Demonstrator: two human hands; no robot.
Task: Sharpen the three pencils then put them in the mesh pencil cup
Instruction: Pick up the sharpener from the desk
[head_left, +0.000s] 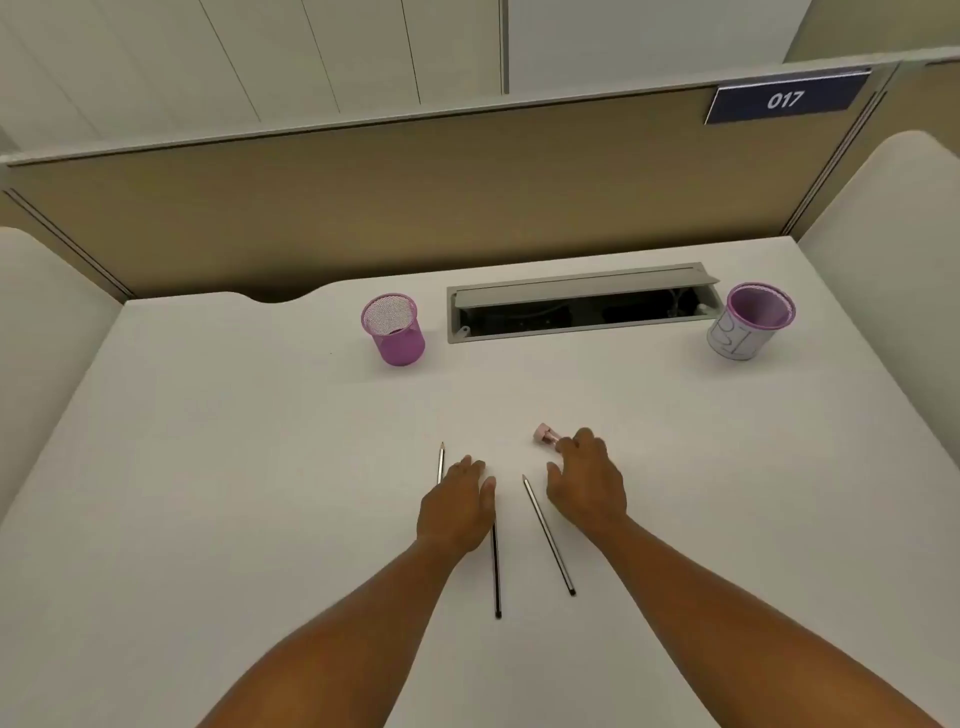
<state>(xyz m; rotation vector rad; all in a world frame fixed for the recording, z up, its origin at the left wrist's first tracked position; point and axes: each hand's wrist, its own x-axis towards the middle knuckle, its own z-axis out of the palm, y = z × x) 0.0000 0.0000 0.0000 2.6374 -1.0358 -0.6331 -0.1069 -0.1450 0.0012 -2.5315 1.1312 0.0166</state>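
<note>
Both hands are reaching out over the white desk (208, 467), palms down. The left hand (457, 506) is lying with its fingers stretched and relaxed, holding nothing; it is covering parts of two pencils. The left pencil (441, 460) is poking out just beyond the fingertips on the hand's outer side, its tip pointing away from the person. The middle pencil (496, 566) is running from under the left thumb back toward the person, alongside the wrist. The right pencil (548, 532) is lying in the gap between the two hands, slanting, touched by neither.

The right hand (587, 488) is curling its fingertips onto a small pink sharpener (544, 434) that is sitting just ahead of it; whether the fingers are really pinching it or only touching it cannot be told.

Well beyond the left hand, the pink mesh cup (395, 330) is standing upright. Far beyond the right hand and off to its outer side, a second cup (748, 322), wrapped in white paper, is standing. Between the two cups an open cable hatch (579, 304) is sitting in the desk.
</note>
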